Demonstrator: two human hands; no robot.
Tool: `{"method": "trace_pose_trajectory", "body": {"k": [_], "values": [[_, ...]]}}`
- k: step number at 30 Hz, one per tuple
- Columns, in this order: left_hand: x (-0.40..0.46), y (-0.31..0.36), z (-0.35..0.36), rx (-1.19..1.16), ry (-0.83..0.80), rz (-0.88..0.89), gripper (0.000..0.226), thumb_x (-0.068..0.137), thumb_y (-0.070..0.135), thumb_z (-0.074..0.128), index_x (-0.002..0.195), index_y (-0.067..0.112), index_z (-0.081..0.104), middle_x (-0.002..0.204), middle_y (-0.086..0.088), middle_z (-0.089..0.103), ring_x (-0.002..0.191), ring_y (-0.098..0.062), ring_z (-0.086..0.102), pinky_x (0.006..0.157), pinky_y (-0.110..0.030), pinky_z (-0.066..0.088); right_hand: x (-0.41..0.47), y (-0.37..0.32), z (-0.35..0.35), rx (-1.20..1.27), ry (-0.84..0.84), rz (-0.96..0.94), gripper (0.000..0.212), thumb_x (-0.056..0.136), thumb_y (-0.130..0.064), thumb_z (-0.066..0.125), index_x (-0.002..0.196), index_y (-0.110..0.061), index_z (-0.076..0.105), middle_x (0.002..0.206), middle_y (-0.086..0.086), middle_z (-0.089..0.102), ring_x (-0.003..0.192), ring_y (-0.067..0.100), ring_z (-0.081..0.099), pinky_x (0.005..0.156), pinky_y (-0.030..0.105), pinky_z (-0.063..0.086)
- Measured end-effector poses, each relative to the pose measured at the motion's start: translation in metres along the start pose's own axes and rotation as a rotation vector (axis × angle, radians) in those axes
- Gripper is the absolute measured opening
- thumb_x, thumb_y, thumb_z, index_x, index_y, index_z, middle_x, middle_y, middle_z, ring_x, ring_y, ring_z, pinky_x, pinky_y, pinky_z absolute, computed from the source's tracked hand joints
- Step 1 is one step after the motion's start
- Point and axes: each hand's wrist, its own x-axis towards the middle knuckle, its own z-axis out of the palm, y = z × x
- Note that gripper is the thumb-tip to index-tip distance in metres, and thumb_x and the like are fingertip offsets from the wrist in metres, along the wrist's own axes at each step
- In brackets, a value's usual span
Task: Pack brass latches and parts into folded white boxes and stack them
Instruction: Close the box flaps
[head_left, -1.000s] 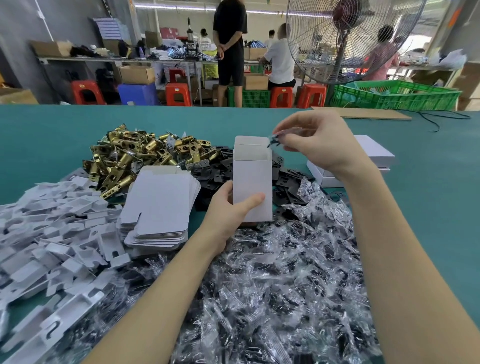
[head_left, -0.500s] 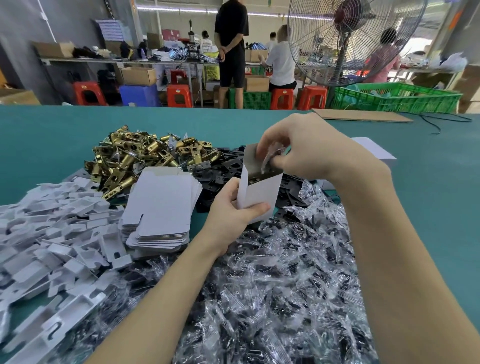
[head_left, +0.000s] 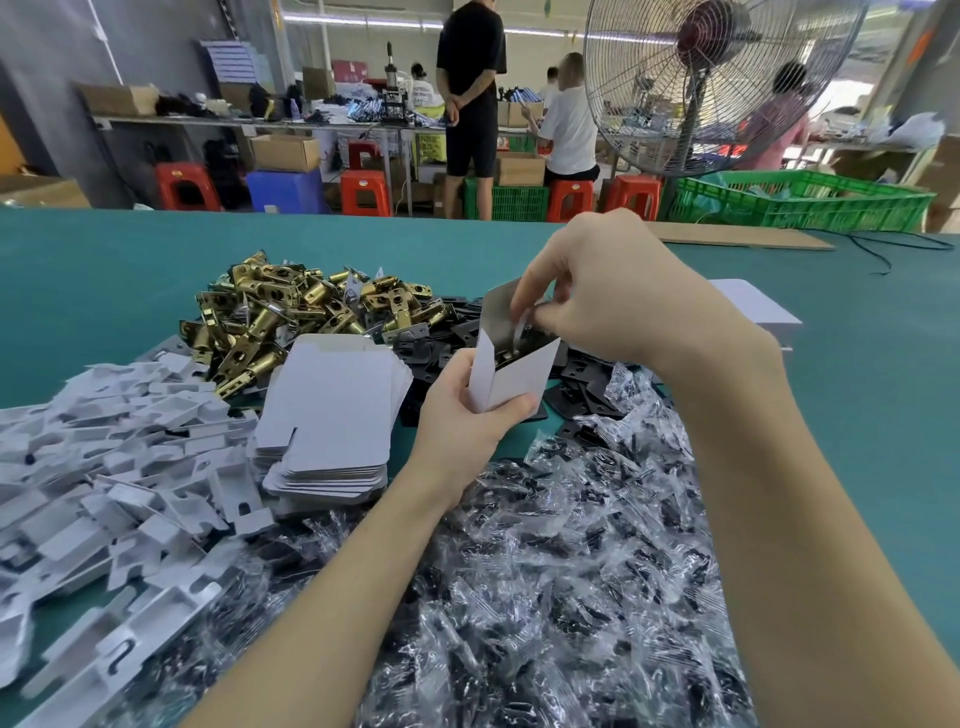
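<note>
at your far left lie the white inserts, then the brass latches and the stack of flat boxes, all untouched. a second ago you held the white box upright with a small packet pinched above it; now you've tipped it open toward you and the packet is going into its mouth, so this box is nearly filled. your left hand wraps its lower end, thumb across the front. your right hand arches over the opening, fingertips pinching the clear packet. finished boxes wait behind your right wrist.
</note>
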Motion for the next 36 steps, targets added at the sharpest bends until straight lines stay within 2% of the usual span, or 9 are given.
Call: {"method": "trace_pose_trajectory", "body": {"k": [9, 14, 18, 21, 23, 26, 29, 33, 36], "values": [[0.002, -0.004, -0.001, 0.016, 0.029, -0.029, 0.030, 0.081, 0.008, 0.084, 0.099, 0.028, 0.069, 0.090, 0.010, 0.073, 0.083, 0.003, 0.067, 0.074, -0.016, 0.055, 0.003, -0.009, 0.017, -0.146, -0.095, 0.094, 0.038, 0.082, 0.003, 0.056, 0.093, -0.022, 0.082, 0.096, 0.009, 0.071, 0.084, 0.032, 0.067, 0.076, 0.037, 0.059], [0.002, -0.004, -0.001, 0.030, 0.008, -0.017, 0.032, 0.081, 0.008, 0.084, 0.098, 0.030, 0.069, 0.096, 0.006, 0.074, 0.086, -0.001, 0.067, 0.079, -0.022, 0.059, -0.001, -0.005, 0.010, -0.145, -0.169, 0.106, 0.030, 0.084, -0.006, 0.058, 0.087, -0.030, 0.077, 0.092, 0.004, 0.072, 0.071, 0.023, 0.064, 0.070, 0.038, 0.059], [0.003, -0.004, 0.000, 0.004, 0.030, -0.039, 0.033, 0.081, 0.007, 0.084, 0.101, 0.028, 0.068, 0.101, 0.005, 0.073, 0.084, 0.005, 0.066, 0.071, -0.013, 0.053, -0.003, -0.003, 0.004, -0.139, -0.096, 0.112, 0.039, 0.082, -0.007, 0.056, 0.090, -0.037, 0.079, 0.098, -0.010, 0.074, 0.064, 0.010, 0.055, 0.063, 0.026, 0.046], [0.003, -0.005, 0.000, -0.011, 0.014, -0.045, 0.033, 0.082, 0.005, 0.082, 0.100, 0.029, 0.069, 0.095, 0.008, 0.074, 0.084, 0.003, 0.068, 0.070, -0.014, 0.053, -0.004, -0.002, 0.005, -0.112, -0.293, 0.133, 0.052, 0.082, 0.001, 0.047, 0.098, -0.038, 0.078, 0.072, -0.017, 0.072, 0.060, 0.004, 0.064, 0.072, 0.033, 0.060], [0.003, -0.006, 0.000, -0.009, 0.007, -0.056, 0.034, 0.082, 0.006, 0.082, 0.102, 0.031, 0.069, 0.094, 0.012, 0.075, 0.087, 0.000, 0.069, 0.071, -0.016, 0.056, -0.004, 0.003, 0.007, -0.060, -0.350, 0.137, 0.054, 0.085, 0.004, 0.043, 0.102, -0.036, 0.076, 0.055, -0.022, 0.065, 0.051, 0.000, 0.065, 0.065, 0.027, 0.059], [0.003, -0.006, -0.001, -0.005, -0.013, -0.066, 0.038, 0.083, 0.011, 0.082, 0.110, 0.033, 0.069, 0.103, 0.009, 0.075, 0.096, -0.006, 0.070, 0.076, -0.020, 0.057, -0.001, 0.012, 0.009, 0.072, -0.220, 0.102, 0.047, 0.087, 0.001, 0.041, 0.100, -0.030, 0.074, 0.086, -0.015, 0.076, 0.051, -0.003, 0.064, 0.057, 0.020, 0.055], [0.002, -0.005, 0.000, -0.016, -0.027, -0.062, 0.042, 0.082, 0.012, 0.083, 0.112, 0.035, 0.066, 0.105, 0.012, 0.075, 0.094, 0.000, 0.069, 0.072, -0.014, 0.055, 0.001, 0.028, 0.010, 0.194, -0.017, 0.118, 0.036, 0.088, -0.006, 0.047, 0.088, -0.034, 0.070, 0.084, -0.012, 0.077, 0.060, -0.007, 0.063, 0.066, 0.024, 0.050], [0.004, -0.003, 0.000, -0.065, -0.018, -0.074, 0.044, 0.084, 0.010, 0.081, 0.116, 0.032, 0.060, 0.111, 0.008, 0.072, 0.092, 0.001, 0.070, 0.070, -0.015, 0.055, 0.003, 0.055, 0.030, 0.312, 0.162, 0.273, 0.015, 0.097, -0.021, 0.053, 0.092, -0.033, 0.061, 0.094, -0.008, 0.074, 0.091, 0.016, 0.069, 0.083, 0.036, 0.056], [0.004, -0.001, 0.001, -0.054, 0.000, -0.082, 0.051, 0.084, 0.014, 0.081, 0.126, 0.027, 0.056, 0.117, 0.007, 0.070, 0.092, 0.003, 0.069, 0.071, -0.012, 0.055, 0.002, 0.064, 0.058, 0.668, 0.301, 0.441, 0.013, 0.102, -0.025, 0.052, 0.106, -0.021, 0.064, 0.104, -0.002, 0.074, 0.099, 0.021, 0.070, 0.088, 0.039, 0.057]]}}
